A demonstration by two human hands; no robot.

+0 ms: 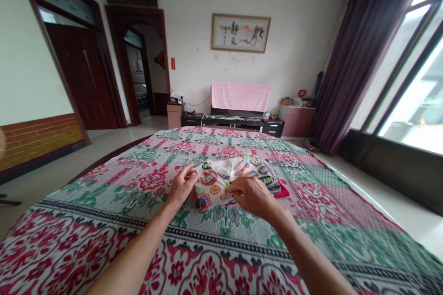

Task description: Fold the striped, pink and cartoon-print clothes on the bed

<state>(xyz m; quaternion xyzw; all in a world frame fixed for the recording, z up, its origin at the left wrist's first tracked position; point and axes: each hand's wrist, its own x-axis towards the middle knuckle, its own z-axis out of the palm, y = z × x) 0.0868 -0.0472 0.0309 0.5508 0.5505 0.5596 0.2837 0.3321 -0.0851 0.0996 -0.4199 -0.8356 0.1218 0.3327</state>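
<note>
A folded white shirt [216, 189] with colourful cartoon prints and lettering lies on the patterned cloth in front of me. My left hand [182, 183] is at the shirt's left edge, fingers stretched out and thumb apart; whether it touches the fabric is hard to tell. Over the shirt's right front part, my right hand [252, 193] has its fingers curled and pinched on the fabric. Beneath the shirt's right side, a red folded fabric [284, 190] and some dark layers stick out.
A red, green and white floral cloth [138, 203] covers the large surface. Beyond it stands a low black cabinet [273, 128] under a pink towel [240, 96] draped over a screen. Purple curtains [349, 60] hang by the window at right; doorways are at left.
</note>
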